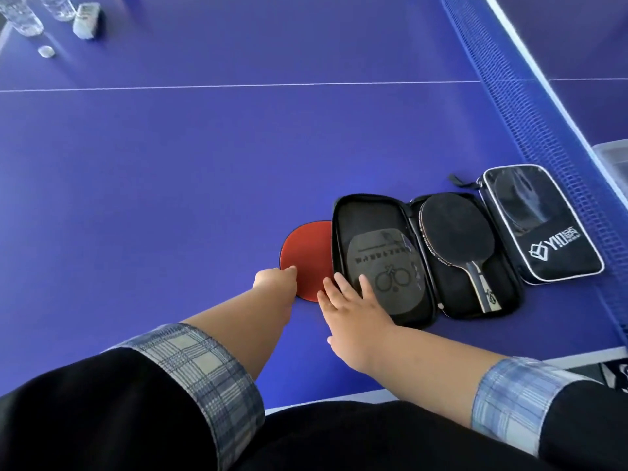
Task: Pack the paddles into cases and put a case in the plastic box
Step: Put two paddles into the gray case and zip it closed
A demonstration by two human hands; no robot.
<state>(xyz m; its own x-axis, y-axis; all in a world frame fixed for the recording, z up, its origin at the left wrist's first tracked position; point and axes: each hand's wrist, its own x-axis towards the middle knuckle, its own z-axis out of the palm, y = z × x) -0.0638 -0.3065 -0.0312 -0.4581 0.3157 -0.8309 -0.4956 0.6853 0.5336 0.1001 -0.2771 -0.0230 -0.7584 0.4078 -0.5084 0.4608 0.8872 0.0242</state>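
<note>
A black zip case [353, 212] lies open near the table's front edge. A black paddle [455, 232] rests in its right half, and a clear printed film [384, 266] lies in its left half. A red paddle [307, 253] lies flat on the table, its right part hidden under the case's left half. My left hand [275, 278] has its fingers curled on the red paddle's left edge. My right hand [353, 307] lies flat with fingers spread on the open case's near left edge. A second black case [557, 253], zipped shut, lies to the right.
The blue net [530, 107] runs along the right, just behind the cases. A clear plastic box [615, 158] shows beyond it at the right edge. Water bottles [20, 15] and small objects stand at the far left corner.
</note>
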